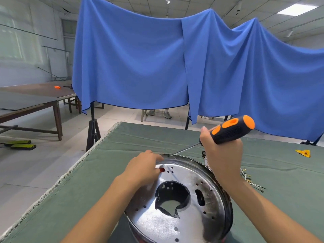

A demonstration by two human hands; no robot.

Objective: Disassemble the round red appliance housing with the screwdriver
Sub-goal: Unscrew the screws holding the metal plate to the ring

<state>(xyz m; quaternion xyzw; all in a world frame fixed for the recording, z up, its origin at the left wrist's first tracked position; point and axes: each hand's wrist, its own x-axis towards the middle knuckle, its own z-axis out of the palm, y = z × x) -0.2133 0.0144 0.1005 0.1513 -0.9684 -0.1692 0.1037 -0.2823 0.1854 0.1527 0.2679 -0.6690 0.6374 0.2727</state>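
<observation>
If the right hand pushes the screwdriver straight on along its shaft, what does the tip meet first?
Probably the far rim of the housing: the right hand aims the screwdriver down-left, tip at that edge beside the left hand. Depth is unclear.

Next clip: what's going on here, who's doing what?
A person is taking apart a round metal housing on a green cloth-covered table. The right hand grips a black and orange screwdriver, its tip set at the far rim of the housing. The left hand grips the rim just beside the tip, steadying it. Loose wires lie to the right. Whether the tip sits in a screw or a seam cannot be told.
</observation>
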